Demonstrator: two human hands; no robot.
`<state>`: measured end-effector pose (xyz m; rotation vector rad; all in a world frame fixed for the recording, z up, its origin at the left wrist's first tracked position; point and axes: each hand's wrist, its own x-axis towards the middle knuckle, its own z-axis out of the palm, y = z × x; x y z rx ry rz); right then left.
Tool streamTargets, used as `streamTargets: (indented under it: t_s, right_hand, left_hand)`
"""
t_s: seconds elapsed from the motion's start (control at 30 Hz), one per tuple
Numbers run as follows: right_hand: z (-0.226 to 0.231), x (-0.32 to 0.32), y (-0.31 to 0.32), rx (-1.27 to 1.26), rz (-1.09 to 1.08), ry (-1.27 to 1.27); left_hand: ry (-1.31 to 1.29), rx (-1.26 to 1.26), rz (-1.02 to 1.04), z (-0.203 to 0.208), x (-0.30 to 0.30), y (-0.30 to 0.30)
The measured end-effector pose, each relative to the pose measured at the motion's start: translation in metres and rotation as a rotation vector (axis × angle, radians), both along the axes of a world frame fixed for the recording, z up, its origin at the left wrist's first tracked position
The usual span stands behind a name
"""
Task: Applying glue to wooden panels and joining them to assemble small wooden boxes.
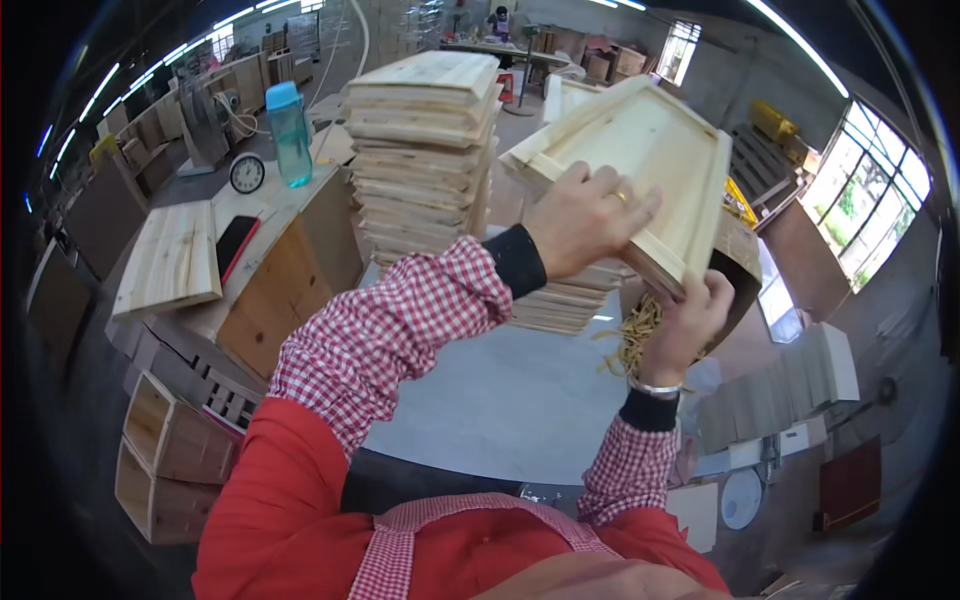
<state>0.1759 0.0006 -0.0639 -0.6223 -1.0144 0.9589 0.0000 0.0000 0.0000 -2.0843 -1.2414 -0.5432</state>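
A shallow pale wooden tray [655, 140] with raised edge strips is held up tilted above the work table [480, 400]. My left hand [595, 215], a ring on one finger, reaches across its near edge with fingers bent over the rim. At the near right corner my right hand [690, 325] grips the tray, its thumb and fingers partly hidden. Left of the tray rises a tall stack of wooden panels [425, 160]. Under the tray and my left hand sits a lower stack of thin wooden pieces [565, 305], partly covered.
Beside my right hand, a cardboard box [738, 262] stands by a heap of tan strips [640, 325]. To the left, a wooden cabinet [285, 285] carries a blue bottle [290, 140], a round clock [247, 173], a phone [236, 245] and a board [170, 255]. Far back, a person [502, 20] is visible.
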Motion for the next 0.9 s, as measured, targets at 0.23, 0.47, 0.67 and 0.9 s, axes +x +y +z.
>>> streamTargets:
  t_s: [0.23, 0.47, 0.67, 0.9]
  right_hand:
    - [-0.069, -0.007, -0.084, 0.369, -0.205, -0.072]
    - [-0.139, 0.023, -0.153, 0.588, -0.057, -0.256]
    - [-0.190, 0.039, -0.160, 0.244, 0.112, -0.474]
    - [-0.260, 0.062, -0.102, 0.094, 0.138, -0.757]
  left_hand:
    - [-0.243, 0.461, -0.262, -0.084, 0.000, -0.073]
    - [-0.696, 0.331, -0.377, -0.160, 0.008, -0.175]
    - [-1.948, -0.210, -0.380, -0.248, 0.015, -0.236]
    - [-2.817, -0.536, -0.535, -0.383, 0.018, -0.277]
